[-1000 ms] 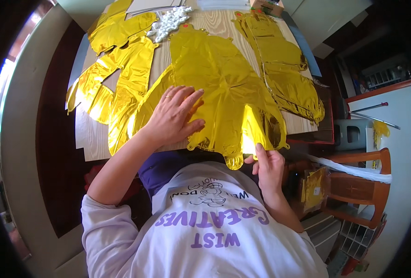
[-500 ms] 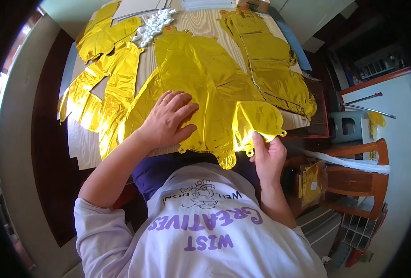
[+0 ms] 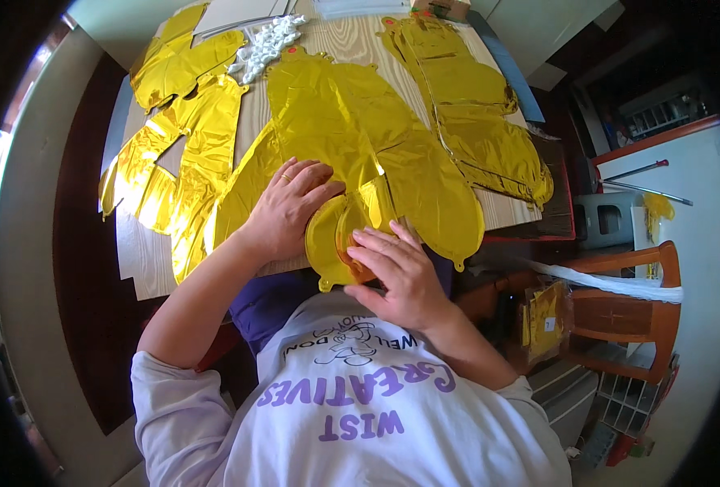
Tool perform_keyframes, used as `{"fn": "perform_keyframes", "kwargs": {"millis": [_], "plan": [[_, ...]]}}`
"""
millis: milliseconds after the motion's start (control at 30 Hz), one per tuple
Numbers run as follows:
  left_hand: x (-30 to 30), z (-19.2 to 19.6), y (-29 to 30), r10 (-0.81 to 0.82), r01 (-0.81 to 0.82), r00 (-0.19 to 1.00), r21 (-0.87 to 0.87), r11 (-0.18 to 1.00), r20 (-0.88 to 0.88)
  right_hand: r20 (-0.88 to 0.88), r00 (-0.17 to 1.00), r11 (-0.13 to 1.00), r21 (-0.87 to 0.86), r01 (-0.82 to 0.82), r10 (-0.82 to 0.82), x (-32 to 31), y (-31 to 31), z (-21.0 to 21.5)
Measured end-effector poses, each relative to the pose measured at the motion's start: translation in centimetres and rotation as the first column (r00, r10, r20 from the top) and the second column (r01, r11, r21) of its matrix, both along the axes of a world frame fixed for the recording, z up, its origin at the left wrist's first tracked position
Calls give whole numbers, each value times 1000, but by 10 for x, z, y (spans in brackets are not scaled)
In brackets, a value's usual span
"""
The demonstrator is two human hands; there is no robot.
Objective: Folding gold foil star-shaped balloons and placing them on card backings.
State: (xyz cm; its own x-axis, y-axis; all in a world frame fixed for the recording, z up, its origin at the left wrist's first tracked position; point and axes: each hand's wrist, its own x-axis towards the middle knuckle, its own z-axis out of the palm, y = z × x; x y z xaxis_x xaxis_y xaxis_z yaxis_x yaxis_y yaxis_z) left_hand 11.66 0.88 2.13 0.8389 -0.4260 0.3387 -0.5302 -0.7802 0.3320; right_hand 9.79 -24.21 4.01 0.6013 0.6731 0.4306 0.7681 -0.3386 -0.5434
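As seen from the head camera, the left hand lies flat with fingers spread on the large gold foil balloon spread over the wooden table, while the right hand presses, fingers extended and close together, on the balloon's folded-over lower lobe at the near table edge. To either side lie further gold foil balloons, one group at the left and one at the right, with a silver foil piece near the far edge and a wooden chair standing right of the table.
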Motion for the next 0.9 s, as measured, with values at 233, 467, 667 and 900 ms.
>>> {"fn": "perform_keyframes", "kwargs": {"millis": [233,467,667,900], "plan": [[1,-3,1,18,-18,1000,24,1000,4,176,982,978,-183,105,-73,66,-43,-5],[1,1,0,20,-20,1000,-6,1000,-8,208,977,940,-340,37,36,73,-26,-13],[0,2,0,29,-29,999,4,1000,-32,210,976,934,-358,18,61,74,-28,-20],[1,0,0,32,-32,999,7,999,-37,220,972,920,-391,10,83,73,-25,-17]]}}
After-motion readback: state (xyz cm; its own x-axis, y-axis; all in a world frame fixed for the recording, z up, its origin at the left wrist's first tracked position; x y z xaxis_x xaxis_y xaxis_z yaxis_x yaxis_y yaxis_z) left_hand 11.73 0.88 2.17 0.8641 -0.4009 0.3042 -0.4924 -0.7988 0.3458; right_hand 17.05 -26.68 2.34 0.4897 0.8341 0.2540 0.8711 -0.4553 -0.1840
